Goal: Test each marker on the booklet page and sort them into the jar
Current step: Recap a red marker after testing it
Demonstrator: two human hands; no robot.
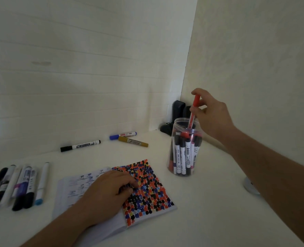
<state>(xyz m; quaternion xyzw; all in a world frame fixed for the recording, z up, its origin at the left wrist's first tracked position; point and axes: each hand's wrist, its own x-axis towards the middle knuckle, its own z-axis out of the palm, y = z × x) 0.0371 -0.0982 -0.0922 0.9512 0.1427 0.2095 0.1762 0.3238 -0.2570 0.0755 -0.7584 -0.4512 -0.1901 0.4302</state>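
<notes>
single view only, head-worn, wide-angle. looks forward and down from above the near edge of the white table [210, 202], toward the corner where two pale walls meet, upper right of centre. straight lines bow toward the frame edges, plain on the wall planks at left. both forearms enter from the bottom: left hand [108, 191] low and close to the lens on the booklet [147, 186], right hand [211, 113] further out at the jar [184, 148] near the corner. loose markers [21, 186] at far left are cut by the frame edge. no second view, so no overlap to note.
</notes>
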